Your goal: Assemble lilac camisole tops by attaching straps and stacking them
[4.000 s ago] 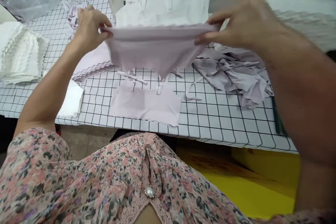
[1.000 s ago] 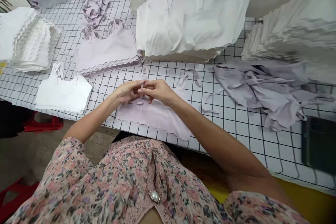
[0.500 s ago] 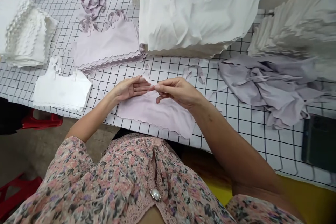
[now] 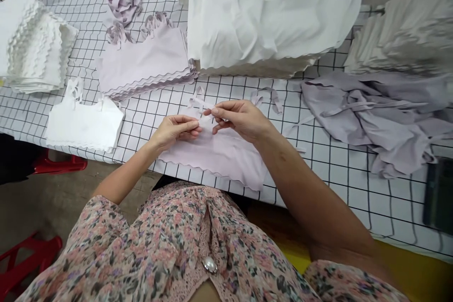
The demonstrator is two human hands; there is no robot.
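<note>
A pale lilac camisole top [image 4: 212, 155] with a scalloped hem lies flat at the table's near edge, below both hands. My left hand [image 4: 177, 130] is closed in a pinch at the top's upper edge, on what looks like the base of a strap. Close beside it, my right hand [image 4: 240, 120] pinches the thin lilac strap [image 4: 202, 103], thumb against forefinger, slightly above the fabric. Another loose strap [image 4: 267, 99] curls on the table behind my right hand. The exact spot held between the left fingertips is partly hidden.
Behind are a stack of lilac tops [image 4: 145, 63] and a tall white pile [image 4: 276, 19]. One white top [image 4: 85, 122] lies at left, near folded white garments [image 4: 38, 47]. Crumpled lilac pieces [image 4: 368, 113] and a dark phone [image 4: 439, 193] are at right. Red stools [image 4: 60, 163] stand below left.
My left hand has gone from flat, outstretched fingers to a pinch, a little lower. A strap now shows at my right fingertips. The view has shifted slightly.
</note>
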